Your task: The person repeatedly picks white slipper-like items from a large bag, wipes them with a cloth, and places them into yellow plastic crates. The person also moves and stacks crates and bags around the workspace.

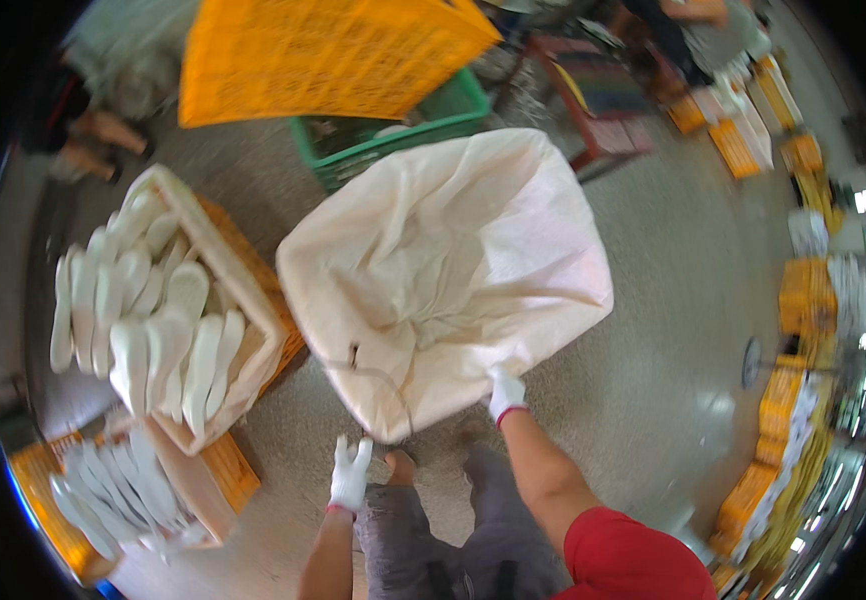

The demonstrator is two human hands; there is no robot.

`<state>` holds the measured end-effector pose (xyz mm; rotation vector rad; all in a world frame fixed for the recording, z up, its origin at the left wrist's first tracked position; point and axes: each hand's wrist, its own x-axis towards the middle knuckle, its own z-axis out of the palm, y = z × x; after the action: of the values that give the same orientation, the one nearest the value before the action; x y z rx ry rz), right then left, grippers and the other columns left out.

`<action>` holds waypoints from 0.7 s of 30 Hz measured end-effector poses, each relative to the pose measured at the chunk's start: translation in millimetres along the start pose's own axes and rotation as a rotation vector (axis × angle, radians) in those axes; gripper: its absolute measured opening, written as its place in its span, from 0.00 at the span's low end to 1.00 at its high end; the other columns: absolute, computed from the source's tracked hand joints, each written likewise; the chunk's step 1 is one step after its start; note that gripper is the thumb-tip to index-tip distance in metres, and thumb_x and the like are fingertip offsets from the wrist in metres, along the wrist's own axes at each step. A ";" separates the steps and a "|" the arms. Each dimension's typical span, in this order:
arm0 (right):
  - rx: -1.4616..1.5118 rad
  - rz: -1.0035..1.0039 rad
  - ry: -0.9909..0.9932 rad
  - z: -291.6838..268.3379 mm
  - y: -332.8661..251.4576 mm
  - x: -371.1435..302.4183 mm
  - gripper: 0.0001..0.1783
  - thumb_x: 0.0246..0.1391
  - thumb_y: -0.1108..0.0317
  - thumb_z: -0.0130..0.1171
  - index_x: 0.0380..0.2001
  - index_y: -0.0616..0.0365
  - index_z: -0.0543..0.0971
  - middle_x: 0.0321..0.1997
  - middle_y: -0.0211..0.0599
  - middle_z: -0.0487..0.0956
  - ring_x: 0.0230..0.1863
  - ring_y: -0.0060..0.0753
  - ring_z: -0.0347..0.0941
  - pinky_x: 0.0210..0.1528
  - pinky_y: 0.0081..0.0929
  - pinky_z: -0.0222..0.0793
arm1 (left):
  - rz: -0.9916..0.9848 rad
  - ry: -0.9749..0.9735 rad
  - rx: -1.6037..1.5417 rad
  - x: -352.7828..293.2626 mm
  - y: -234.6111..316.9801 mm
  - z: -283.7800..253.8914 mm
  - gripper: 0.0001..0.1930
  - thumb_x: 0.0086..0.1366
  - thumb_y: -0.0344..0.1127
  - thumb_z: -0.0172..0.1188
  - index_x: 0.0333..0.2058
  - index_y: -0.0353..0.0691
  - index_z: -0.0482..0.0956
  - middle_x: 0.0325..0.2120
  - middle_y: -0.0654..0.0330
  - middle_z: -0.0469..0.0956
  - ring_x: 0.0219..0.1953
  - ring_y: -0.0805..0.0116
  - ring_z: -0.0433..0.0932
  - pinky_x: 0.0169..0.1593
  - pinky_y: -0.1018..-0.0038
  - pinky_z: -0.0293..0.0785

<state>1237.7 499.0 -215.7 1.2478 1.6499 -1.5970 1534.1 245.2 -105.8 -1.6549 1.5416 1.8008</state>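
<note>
In front of me a large crate lined with cream cloth [433, 250] holds nothing I can see but folds of its liner. My right hand [506, 392], in a white glove, grips the near rim of the cloth. My left hand [350, 475], gloved too, is apart from the crate's near left corner, its fingers spread and nothing in them. A thin, dark, bent wire [393, 385] runs over that corner near my left hand. At the left, another cloth-lined crate [223, 240] is heaped with white shoe soles [163, 340].
A second crate of soles [118, 490] stands at the lower left. Beyond the lined crate are a green crate [393, 140], a tilted yellow crate [323, 60] and a dark red stool [603, 110]. Stacked yellow crates [778, 400] line the right. Other people are at the far side.
</note>
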 end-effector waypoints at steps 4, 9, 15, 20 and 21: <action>0.322 0.203 0.022 -90.4 87.7 -23.2 0.27 0.57 0.66 0.71 0.60 0.47 0.79 0.57 0.40 0.81 0.55 0.48 0.80 0.51 0.63 0.84 | 0.090 0.064 0.253 46.7 39.6 70.0 0.37 0.76 0.47 0.65 0.73 0.32 0.62 0.61 0.46 0.80 0.57 0.57 0.82 0.62 0.62 0.79; 0.118 0.007 0.206 -169.6 108.0 25.6 0.20 0.58 0.71 0.67 0.54 0.62 0.81 0.52 0.45 0.84 0.50 0.50 0.84 0.44 0.56 0.87 | 0.192 -0.227 0.446 52.3 96.1 158.0 0.32 0.73 0.45 0.65 0.69 0.34 0.69 0.58 0.41 0.83 0.60 0.46 0.83 0.63 0.55 0.78; 0.062 -0.089 0.056 -295.4 -78.2 158.0 0.19 0.68 0.62 0.60 0.56 0.61 0.82 0.51 0.44 0.85 0.47 0.42 0.85 0.41 0.48 0.86 | 0.321 -0.445 0.979 8.2 251.7 376.0 0.33 0.73 0.52 0.63 0.68 0.36 0.74 0.62 0.39 0.81 0.63 0.44 0.81 0.67 0.57 0.75; 0.153 -0.253 -0.101 -365.0 -321.9 194.1 0.26 0.67 0.48 0.66 0.61 0.48 0.80 0.54 0.29 0.84 0.57 0.33 0.79 0.50 0.49 0.80 | 0.509 -0.620 0.994 -87.9 280.3 460.9 0.35 0.77 0.60 0.58 0.72 0.40 0.72 0.65 0.37 0.79 0.69 0.39 0.76 0.72 0.55 0.70; 0.035 -0.299 -0.242 -369.7 -357.4 183.1 0.27 0.64 0.46 0.69 0.59 0.47 0.82 0.49 0.30 0.84 0.52 0.29 0.79 0.47 0.41 0.78 | 0.577 -0.741 0.978 -99.6 272.6 452.7 0.36 0.78 0.61 0.56 0.72 0.41 0.72 0.65 0.38 0.78 0.70 0.39 0.76 0.72 0.56 0.69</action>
<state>929.9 943.5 -140.6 0.8109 1.7165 -1.8769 1102.4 538.5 24.1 -0.0845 2.0533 1.2055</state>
